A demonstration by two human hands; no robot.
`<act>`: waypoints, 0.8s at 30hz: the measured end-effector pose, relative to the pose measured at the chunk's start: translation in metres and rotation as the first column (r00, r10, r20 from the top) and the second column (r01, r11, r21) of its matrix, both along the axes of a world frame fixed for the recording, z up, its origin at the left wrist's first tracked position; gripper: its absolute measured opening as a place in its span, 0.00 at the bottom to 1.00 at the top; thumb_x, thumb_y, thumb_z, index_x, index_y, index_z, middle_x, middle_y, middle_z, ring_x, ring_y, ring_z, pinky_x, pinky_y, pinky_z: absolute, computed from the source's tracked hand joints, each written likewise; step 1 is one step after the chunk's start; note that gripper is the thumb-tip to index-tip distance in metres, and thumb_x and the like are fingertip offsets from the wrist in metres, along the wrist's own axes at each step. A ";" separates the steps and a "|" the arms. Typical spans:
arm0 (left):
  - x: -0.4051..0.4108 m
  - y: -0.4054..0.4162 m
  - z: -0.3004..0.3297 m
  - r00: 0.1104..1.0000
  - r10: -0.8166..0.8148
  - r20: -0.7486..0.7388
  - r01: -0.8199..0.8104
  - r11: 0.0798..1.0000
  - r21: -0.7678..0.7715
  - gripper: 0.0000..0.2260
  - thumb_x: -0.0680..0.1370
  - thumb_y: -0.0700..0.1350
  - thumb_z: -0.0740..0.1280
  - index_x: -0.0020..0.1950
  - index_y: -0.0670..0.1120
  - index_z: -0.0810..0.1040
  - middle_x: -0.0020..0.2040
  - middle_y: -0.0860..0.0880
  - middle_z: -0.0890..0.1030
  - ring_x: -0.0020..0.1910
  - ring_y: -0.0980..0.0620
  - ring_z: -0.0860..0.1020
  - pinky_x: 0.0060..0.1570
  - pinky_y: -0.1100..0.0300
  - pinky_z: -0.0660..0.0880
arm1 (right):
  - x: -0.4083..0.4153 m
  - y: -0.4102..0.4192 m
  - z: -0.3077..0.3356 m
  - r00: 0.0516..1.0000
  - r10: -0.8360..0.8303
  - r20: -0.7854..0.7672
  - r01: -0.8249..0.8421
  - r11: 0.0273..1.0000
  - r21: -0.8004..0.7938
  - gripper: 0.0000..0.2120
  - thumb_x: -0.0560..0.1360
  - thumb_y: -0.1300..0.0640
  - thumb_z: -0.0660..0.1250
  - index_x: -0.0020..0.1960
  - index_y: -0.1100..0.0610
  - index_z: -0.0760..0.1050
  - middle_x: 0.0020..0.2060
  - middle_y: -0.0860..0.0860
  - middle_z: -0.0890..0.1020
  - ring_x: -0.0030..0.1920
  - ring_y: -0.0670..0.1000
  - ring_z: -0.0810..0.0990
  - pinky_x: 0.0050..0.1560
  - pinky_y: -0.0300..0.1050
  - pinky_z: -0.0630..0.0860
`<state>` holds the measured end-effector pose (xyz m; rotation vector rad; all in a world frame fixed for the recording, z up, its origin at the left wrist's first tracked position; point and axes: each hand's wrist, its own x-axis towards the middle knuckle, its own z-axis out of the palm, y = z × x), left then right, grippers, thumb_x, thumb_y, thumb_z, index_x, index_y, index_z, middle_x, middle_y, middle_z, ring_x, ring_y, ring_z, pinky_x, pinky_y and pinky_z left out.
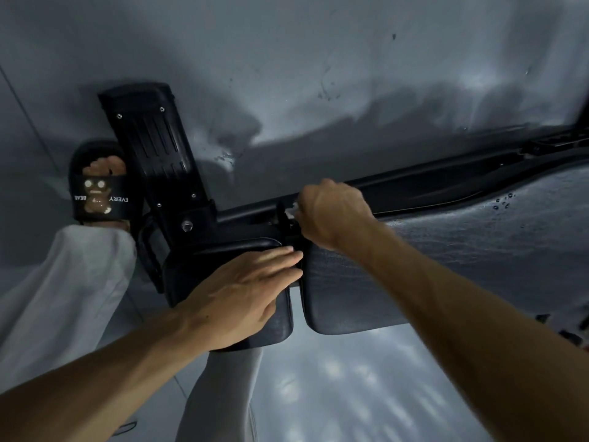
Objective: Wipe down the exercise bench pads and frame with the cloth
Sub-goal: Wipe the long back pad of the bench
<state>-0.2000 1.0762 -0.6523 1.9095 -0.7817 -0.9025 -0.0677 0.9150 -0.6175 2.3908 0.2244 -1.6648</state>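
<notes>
Left hand (242,295), lower centre: fingers straight and together, flat on the small seat pad (223,250) | right hand (331,212), centre: fingers curled, pinching a white cloth (293,210) at the frame (414,186) hinge beside the long back pad (446,266) | risk: cloth may catch in the hinge gap; wet pad slippery.

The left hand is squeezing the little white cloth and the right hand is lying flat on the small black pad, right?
Not quite, the hands are swapped. In the head view, the right hand squeezes the little white cloth by the frame, and the left hand lies flat on the small black pad.
</notes>
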 end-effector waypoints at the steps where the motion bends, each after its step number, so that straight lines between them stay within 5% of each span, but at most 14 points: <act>1: 0.002 0.001 0.000 1.000 0.007 -0.003 -0.007 1.000 0.000 0.25 0.76 0.43 0.70 0.73 0.49 0.76 0.79 0.52 0.68 0.78 0.56 0.64 0.77 0.58 0.63 | 0.003 -0.010 0.000 1.000 0.020 -0.004 -0.020 1.000 -0.011 0.15 0.83 0.46 0.61 0.62 0.56 0.76 0.50 0.56 0.79 0.54 0.60 0.82 0.46 0.49 0.72; 7: 0.014 0.001 -0.001 0.999 0.041 0.017 -0.042 0.999 0.029 0.21 0.74 0.41 0.72 0.68 0.48 0.80 0.73 0.52 0.76 0.76 0.54 0.68 0.76 0.63 0.57 | 0.031 -0.105 0.018 0.983 -0.094 0.155 0.144 0.926 -0.350 0.18 0.82 0.43 0.63 0.56 0.58 0.80 0.45 0.58 0.82 0.46 0.62 0.83 0.47 0.53 0.81; 11: 0.014 0.003 0.007 1.000 0.014 0.021 -0.015 1.000 0.026 0.19 0.72 0.41 0.75 0.63 0.49 0.83 0.69 0.52 0.79 0.75 0.52 0.69 0.73 0.55 0.69 | 0.008 -0.055 0.003 0.992 -0.045 0.115 0.072 0.969 -0.237 0.15 0.83 0.48 0.61 0.57 0.59 0.77 0.48 0.58 0.81 0.49 0.59 0.82 0.46 0.49 0.78; 16: 0.019 0.028 0.016 0.994 -0.101 0.033 0.098 0.991 0.094 0.19 0.72 0.43 0.75 0.62 0.51 0.83 0.71 0.54 0.77 0.77 0.51 0.67 0.72 0.47 0.70 | -0.007 -0.006 0.000 0.994 0.051 0.092 -0.051 0.999 -0.008 0.13 0.83 0.50 0.59 0.56 0.57 0.79 0.44 0.55 0.80 0.49 0.58 0.81 0.44 0.47 0.68; 21: 0.017 0.064 0.020 0.987 -0.157 -0.019 0.158 0.973 0.165 0.20 0.74 0.41 0.74 0.65 0.50 0.81 0.75 0.52 0.73 0.80 0.49 0.63 0.74 0.45 0.68 | -0.012 -0.001 0.008 0.991 0.023 0.133 -0.023 1.000 -0.002 0.10 0.83 0.54 0.59 0.56 0.55 0.78 0.46 0.54 0.82 0.47 0.58 0.82 0.43 0.47 0.69; 24: 0.020 0.077 0.025 0.980 -0.184 -0.071 0.194 0.959 0.206 0.19 0.74 0.40 0.73 0.65 0.49 0.81 0.75 0.51 0.73 0.80 0.48 0.63 0.75 0.44 0.66 | -0.028 0.032 -0.003 0.994 -0.064 0.089 0.067 0.997 -0.034 0.13 0.84 0.54 0.60 0.65 0.55 0.75 0.57 0.55 0.82 0.58 0.58 0.81 0.48 0.49 0.72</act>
